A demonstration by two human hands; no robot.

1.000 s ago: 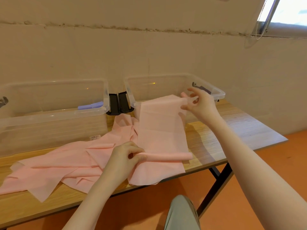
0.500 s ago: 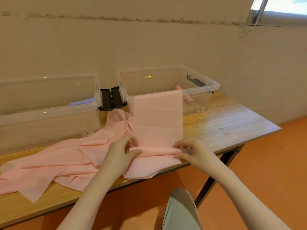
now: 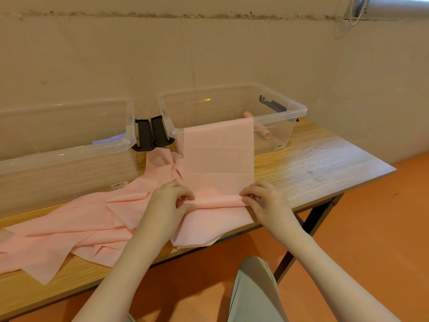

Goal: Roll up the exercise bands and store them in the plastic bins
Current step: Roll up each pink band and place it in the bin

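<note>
Both the left hand (image 3: 170,201) and right hand (image 3: 264,202) pinch the rolled fold of the pink exercise band (image 3: 218,159) near the counter (image 3: 313,163) front edge, its far end draped over the right clear bin (image 3: 299,110) rim beyond the fingers.

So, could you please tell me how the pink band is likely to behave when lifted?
Probably floppy: the pink band drapes over the right bin's rim. Likely light, as it creases into thin folds. Its started roll may unroll if released.
</note>
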